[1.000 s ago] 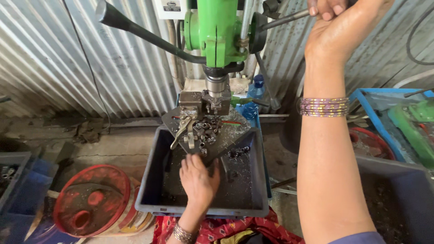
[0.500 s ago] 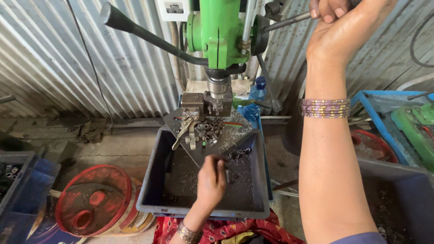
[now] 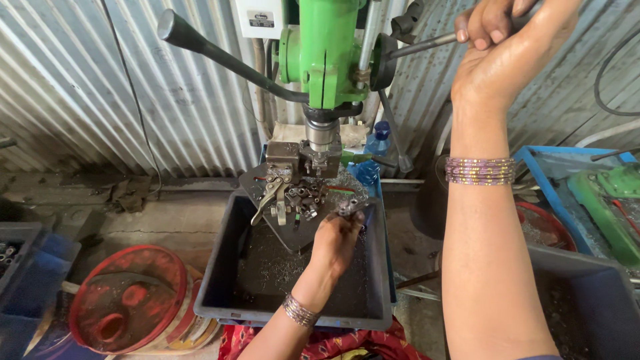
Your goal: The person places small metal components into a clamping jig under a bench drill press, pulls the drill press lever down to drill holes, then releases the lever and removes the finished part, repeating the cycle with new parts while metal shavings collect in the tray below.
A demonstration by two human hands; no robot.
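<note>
Corrugated metal wall behind a green drill press. The right hand grips the feed lever overhead; the left hand has moved from the grey tray up to the jig, now pinching a small metal part.

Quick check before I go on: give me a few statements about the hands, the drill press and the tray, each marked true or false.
1. The right hand grips a feed lever of the green drill press. True.
2. The left hand rests on the red disc. False: it is over the grey tray, holding a small metal part beside the fixture.
3. Small metal pieces lie on the drill table. True.
4. The tray is filled with water. False: it holds metal shavings.
</note>
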